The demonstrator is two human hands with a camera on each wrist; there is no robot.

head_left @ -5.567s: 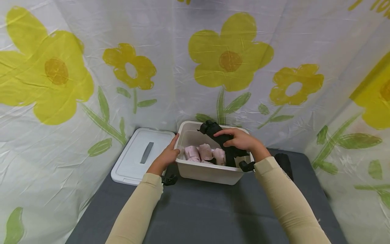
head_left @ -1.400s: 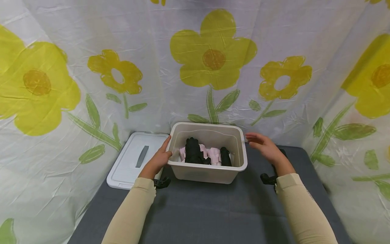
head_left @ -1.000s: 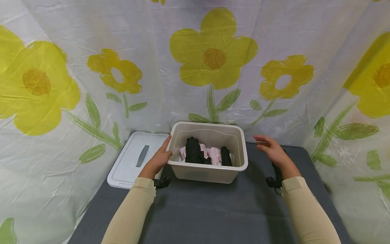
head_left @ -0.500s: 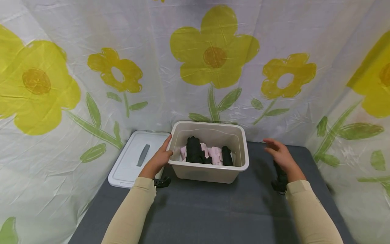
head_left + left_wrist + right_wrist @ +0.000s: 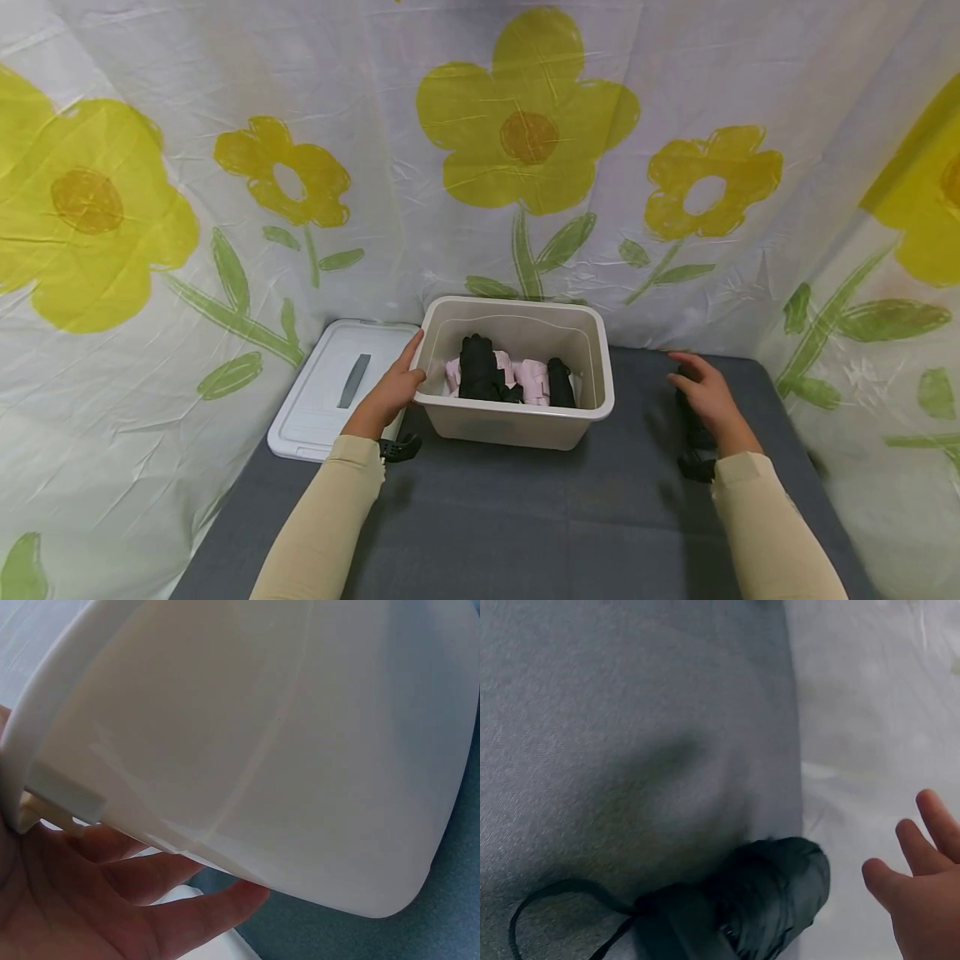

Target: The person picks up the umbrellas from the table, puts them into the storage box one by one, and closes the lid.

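Note:
A cream plastic storage bin [image 5: 510, 427] stands at the table's back. My left hand [image 5: 386, 400] grips its left rim; in the left wrist view the fingers [image 5: 202, 911] lie against the outer wall. Inside are a black folded umbrella [image 5: 477, 371], a second black rolled bundle [image 5: 560, 383] and several pink rolled bundles [image 5: 534, 382]. My right hand [image 5: 708, 400] hovers to the right of the bin, fingers loosely bent, holding nothing. Below and beside it lies another black folded umbrella [image 5: 772, 892] with a strap loop, partly hidden by the hand in the head view.
The bin's white lid [image 5: 311, 408] with a grey handle [image 5: 354, 381] lies flat to the left. A dark grey cloth covers the table [image 5: 525, 525]. Flower-printed curtains [image 5: 397, 167] hang close behind and at both sides.
Earlier my right hand held a black umbrella over the bin; a black umbrella now lies inside on the pink bundles. The hand has moved right, over the umbrella on the table. My left hand stays.

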